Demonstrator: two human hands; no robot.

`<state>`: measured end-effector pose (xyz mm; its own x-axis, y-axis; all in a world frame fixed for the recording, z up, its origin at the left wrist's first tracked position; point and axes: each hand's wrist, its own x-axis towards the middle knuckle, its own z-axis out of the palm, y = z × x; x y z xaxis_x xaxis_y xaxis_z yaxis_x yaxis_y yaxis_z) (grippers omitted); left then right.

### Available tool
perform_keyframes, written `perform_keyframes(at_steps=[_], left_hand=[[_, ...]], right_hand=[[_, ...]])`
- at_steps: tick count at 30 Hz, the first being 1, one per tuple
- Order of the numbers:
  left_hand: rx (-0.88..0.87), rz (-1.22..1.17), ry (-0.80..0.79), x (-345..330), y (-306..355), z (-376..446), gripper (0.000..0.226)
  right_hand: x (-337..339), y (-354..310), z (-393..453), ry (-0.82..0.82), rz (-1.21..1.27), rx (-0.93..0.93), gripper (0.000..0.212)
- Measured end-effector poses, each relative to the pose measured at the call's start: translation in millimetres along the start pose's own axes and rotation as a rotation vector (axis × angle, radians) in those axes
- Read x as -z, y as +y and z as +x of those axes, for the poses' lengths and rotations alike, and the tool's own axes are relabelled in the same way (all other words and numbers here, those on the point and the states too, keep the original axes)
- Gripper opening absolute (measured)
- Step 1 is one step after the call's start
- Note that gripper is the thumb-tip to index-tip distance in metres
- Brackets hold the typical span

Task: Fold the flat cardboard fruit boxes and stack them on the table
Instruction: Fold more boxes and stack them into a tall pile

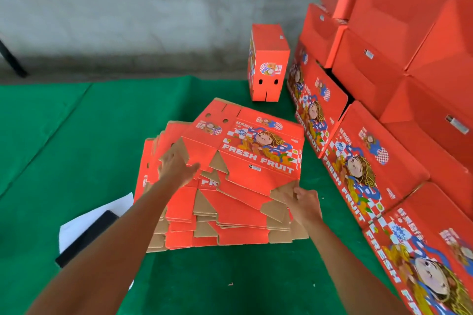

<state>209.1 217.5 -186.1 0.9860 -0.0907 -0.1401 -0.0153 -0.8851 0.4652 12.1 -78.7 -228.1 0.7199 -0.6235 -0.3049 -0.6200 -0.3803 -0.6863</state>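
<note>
A loose pile of flat red fruit boxes lies on the green table cover. The top flat box, printed "FRESH FRUIT", sits askew on the pile. My left hand lies on its brown left flap with fingers spread and fairly straight. My right hand pinches the brown flap at its near right corner. One folded box stands upright at the back. Folded red boxes are stacked high along the right.
A white sheet with a black flat object lies left of the pile. Behind the table runs a grey concrete wall. A dark leg shows at far left. Green cover extends left and toward me.
</note>
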Motion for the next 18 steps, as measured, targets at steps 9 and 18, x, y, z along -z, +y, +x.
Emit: perform_keyframes(at_steps=[9,18], left_hand=[[-0.201,0.058,-0.033,-13,7,-48,0.080],[-0.367,-0.026,0.350,63,17,-122,0.024]], right_hand=[[24,-54,-33,0.060,0.773,-0.023,0.030],[142,-60,-102,0.041,0.493,0.285,0.061]])
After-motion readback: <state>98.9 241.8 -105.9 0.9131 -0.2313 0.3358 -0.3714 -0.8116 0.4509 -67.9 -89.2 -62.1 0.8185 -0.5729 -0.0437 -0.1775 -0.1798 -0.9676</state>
